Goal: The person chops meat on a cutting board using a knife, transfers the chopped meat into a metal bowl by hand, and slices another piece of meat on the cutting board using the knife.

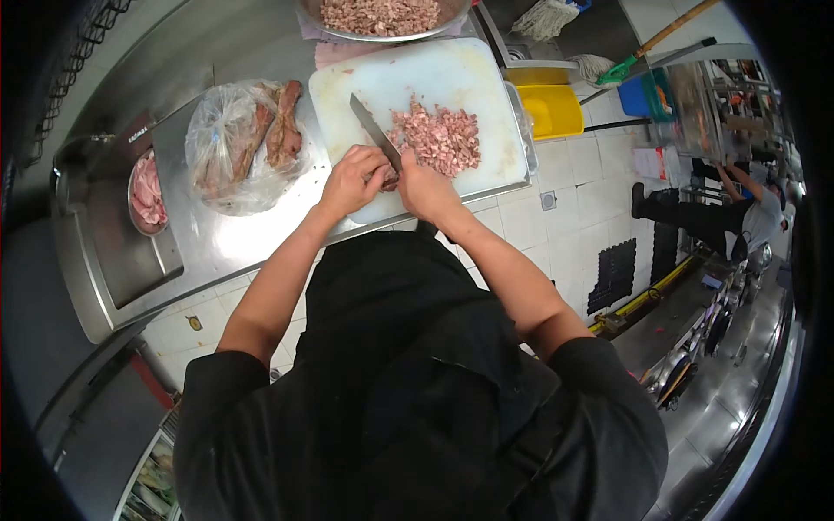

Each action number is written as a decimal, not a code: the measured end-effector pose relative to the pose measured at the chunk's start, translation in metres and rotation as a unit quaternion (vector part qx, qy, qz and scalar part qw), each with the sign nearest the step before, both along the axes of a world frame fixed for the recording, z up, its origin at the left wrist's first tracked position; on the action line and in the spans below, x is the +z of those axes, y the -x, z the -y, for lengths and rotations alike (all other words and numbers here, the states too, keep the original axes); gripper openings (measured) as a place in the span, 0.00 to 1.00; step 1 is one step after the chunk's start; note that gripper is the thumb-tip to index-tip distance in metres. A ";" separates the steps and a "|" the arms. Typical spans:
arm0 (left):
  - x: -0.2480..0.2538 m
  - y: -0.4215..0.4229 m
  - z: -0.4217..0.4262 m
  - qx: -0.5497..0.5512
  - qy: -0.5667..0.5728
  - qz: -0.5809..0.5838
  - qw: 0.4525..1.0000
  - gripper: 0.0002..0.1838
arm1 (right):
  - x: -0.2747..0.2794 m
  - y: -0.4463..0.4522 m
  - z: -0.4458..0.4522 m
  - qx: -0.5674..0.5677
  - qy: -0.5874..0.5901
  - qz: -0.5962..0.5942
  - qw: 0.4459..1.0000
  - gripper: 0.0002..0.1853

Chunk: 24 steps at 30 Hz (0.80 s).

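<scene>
Near the front edge of the white cutting board (339, 95), my right hand (426, 187) is closed round the handle of a knife (373, 128), whose blade points up and to the left. Beside it my left hand (354, 181) has its fingers bent over a piece of meat (390, 180), mostly hidden under them, close to the blade. A heap of diced meat (443, 139) lies on the board to the right of the knife. Left of the board, larger pieces of meat (285, 126) rest in and on a clear plastic bag (221, 148).
A metal bowl of diced meat (380, 17) stands behind the board. An oval dish of meat (148, 195) sits in the sink at left. To the right are a yellow bucket (556, 111), mops and, farther off, another person (738, 217).
</scene>
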<state>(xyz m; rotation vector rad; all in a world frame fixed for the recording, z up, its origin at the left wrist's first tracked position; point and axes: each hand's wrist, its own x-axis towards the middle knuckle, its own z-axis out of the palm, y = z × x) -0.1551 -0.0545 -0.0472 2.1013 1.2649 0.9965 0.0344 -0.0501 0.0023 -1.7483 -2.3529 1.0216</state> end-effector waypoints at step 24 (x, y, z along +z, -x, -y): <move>0.000 0.012 0.005 0.007 0.009 -0.010 1.000 0.07 | -0.002 0.018 0.006 -0.022 0.062 -0.044 0.997 0.19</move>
